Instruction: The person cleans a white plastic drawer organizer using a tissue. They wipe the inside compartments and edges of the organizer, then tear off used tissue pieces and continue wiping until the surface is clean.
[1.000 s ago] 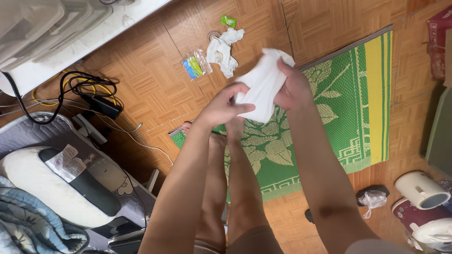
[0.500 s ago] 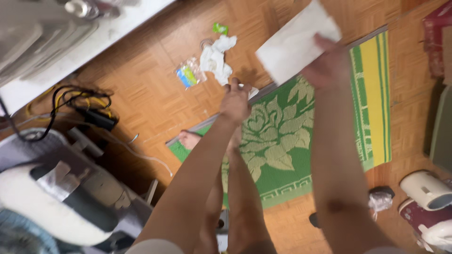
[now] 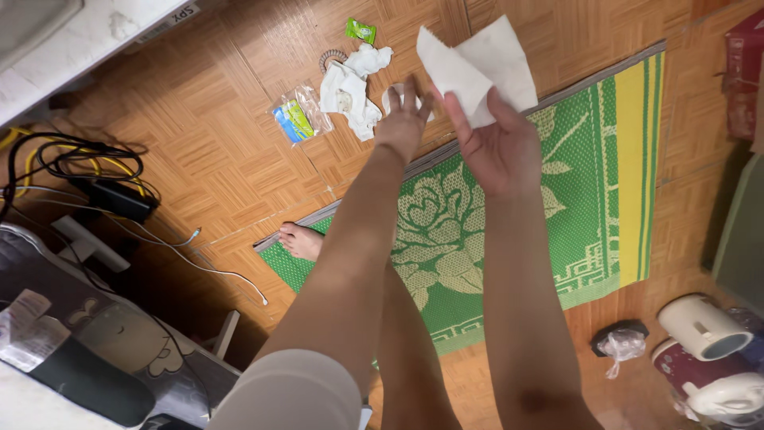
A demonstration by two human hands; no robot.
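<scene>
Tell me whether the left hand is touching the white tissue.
Apart. The head view shows the left hand open with floor visible between it and the tissue, which the right hand holds.

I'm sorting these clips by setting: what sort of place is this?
Most likely a room in a home: a wooden parquet floor, a green woven mat laid on it, and small kitchen appliances standing on the floor at the lower right.

- Left hand [image 3: 404,119]: arm stretched forward, fingers spread open, holding nothing.
- Right hand [image 3: 497,147]: arm extended, palm up, fingers pinched shut at the tips.
</scene>
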